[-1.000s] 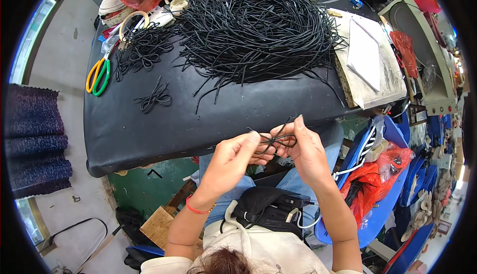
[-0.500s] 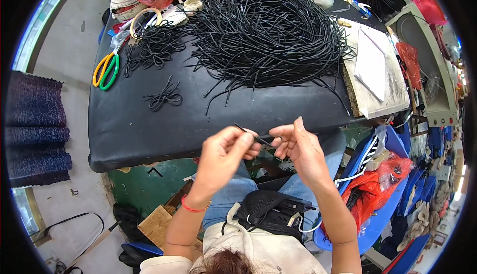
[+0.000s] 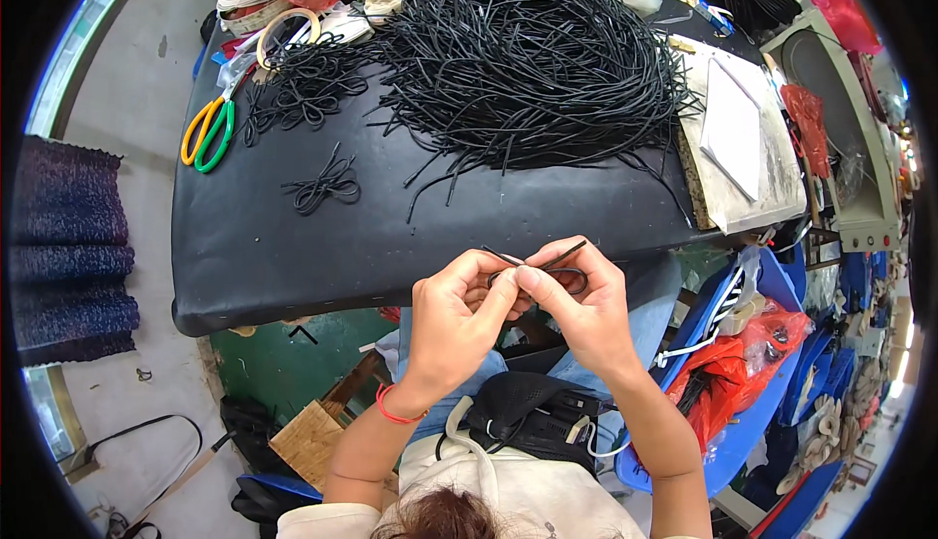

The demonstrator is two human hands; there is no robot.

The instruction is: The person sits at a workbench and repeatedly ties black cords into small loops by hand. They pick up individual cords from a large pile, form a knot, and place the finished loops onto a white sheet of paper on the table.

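Observation:
Just off the table's front edge, my left hand (image 3: 457,312) and my right hand (image 3: 578,306) meet, thumbs side by side. Both pinch one black cord (image 3: 570,272). A loop of it curls beside the right fingers, and its two ends stick up past the fingertips; the part between the thumbs is hidden. A large heap of loose black cords (image 3: 537,70) covers the far middle of the table. Left of the heap lie several bow-shaped bundles of black cord (image 3: 308,89), and one such bundle (image 3: 324,187) sits alone nearer me.
The black-covered table (image 3: 264,265) spans the front. Scissors with orange and green handles (image 3: 210,134) lie at its left, near tape rolls (image 3: 287,39). A pale board (image 3: 747,148) with white paper is at right. A blue bin (image 3: 718,471) holding red bags (image 3: 747,363) stands beside my right arm.
My hands have come together, and the right hand has turned in to pinch the cord. A loop and two raised ends now show, where only a short straight piece showed before.

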